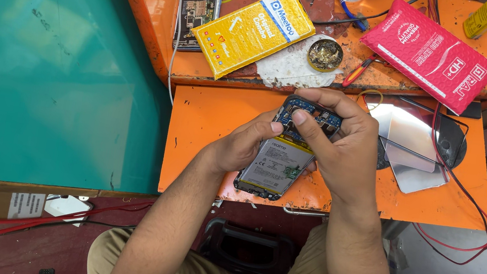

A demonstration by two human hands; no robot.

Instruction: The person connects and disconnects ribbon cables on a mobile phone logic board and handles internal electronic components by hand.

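— Two hands on one thing, then?

— Yes. An opened smartphone with its back cover off, grey battery and blue circuit board showing [283, 153], is held over the near edge of the orange work table [207, 118]. The left hand [240, 146] cups its left side, thumb on the board. The right hand [340, 142] curls over the far end, fingers closed around it.

— And around it?

— Just right of the right hand lie shiny silver metal sheets [410, 150] and a red wire [471, 219]. Farther off sit a yellow rectangular packet [250, 30], a round tin of brass wool [325, 54], a red flat packet [429, 52] and, far left, another stripped phone [198, 6].
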